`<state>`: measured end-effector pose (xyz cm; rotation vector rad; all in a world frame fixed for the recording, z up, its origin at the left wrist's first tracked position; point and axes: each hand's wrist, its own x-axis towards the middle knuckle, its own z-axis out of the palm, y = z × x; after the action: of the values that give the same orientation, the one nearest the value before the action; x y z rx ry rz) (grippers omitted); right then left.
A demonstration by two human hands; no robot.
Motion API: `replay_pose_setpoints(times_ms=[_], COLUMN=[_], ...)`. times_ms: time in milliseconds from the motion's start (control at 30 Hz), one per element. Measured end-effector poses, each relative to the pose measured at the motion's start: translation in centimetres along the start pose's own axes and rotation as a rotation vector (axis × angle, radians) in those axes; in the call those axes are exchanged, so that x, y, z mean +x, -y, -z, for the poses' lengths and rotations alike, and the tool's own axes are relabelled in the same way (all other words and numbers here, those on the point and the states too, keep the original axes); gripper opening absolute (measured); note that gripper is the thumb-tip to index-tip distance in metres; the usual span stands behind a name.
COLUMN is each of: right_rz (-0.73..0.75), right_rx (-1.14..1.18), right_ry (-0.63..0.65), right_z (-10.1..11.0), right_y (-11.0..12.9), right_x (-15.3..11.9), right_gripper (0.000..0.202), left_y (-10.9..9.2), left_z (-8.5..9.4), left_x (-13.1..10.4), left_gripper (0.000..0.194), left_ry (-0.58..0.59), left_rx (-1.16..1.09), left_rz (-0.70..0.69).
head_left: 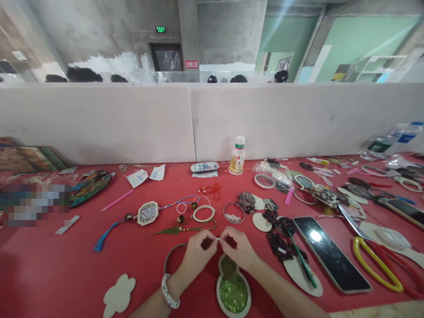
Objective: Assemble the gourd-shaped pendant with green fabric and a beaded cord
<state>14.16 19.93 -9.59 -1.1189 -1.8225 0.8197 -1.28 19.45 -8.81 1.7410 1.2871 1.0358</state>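
Observation:
Both hands meet fingertip to fingertip at the middle of the red table. My left hand (200, 248), with a white scrunchie-like band (170, 291) on its wrist, is closed in a pinch. My right hand (237, 248) pinches from the other side. Between the fingertips shows a tiny whitish bit, too small to name. Just below lies a gourd-shaped piece (233, 289) with a shiny green inside and a pale rim. A grey ring (171, 256) is partly hidden behind my left hand. Beyond the fingers sit a small dish of white beads (232, 217) and an oval wooden frame (203, 213).
To the right lie a phone (333, 254), scissors with yellow and red handles (377, 263), and dark shell-like pieces (280, 245). On the left are a blue-tasselled pendant (147, 213) and a cloud-shaped wooden piece (119, 295). A bottle (237, 155) stands before the white partition (132, 123).

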Motion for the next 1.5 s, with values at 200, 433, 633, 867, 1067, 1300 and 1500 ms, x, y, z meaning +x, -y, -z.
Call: replay_pose_setpoints(times_ms=[200,433,633,867,1067,1300,1500], right_rz=[0.015,0.015,0.012,0.001,0.006,-0.009,-0.022], right_rx=[-0.011,-0.011,-0.003,-0.007,-0.016,-0.024,-0.036], right_ry=[-0.005,0.019,0.03,0.031,0.03,0.027,0.026], right_z=[-0.12,-0.04,-0.11,-0.09,-0.02,-0.06,-0.09], right_y=[-0.01,0.18,0.17,0.35,0.33,0.34,0.44], right_x=[-0.08,-0.14,-0.12,-0.14,-0.12,-0.07,-0.03], right_gripper=[0.011,0.011,0.011,0.012,0.013,0.013,0.013], left_y=[-0.02,-0.21,-0.38,-0.35,-0.37,-0.41,-0.21], left_z=[-0.08,0.15,0.24,0.17,0.12,0.06,0.0], left_x=[0.06,0.0,0.09,-0.13,-0.25,-0.49,-0.49], left_gripper=[0.008,0.01,0.011,0.013,0.015,0.015,0.015], left_ry=[-0.013,-0.003,0.003,0.009,0.019,0.037,0.046], left_rx=[0.004,0.01,0.038,0.071,0.121,0.176,0.204], left_rz=[-0.015,-0.033,-0.083,-0.119,-0.163,-0.173,-0.188])
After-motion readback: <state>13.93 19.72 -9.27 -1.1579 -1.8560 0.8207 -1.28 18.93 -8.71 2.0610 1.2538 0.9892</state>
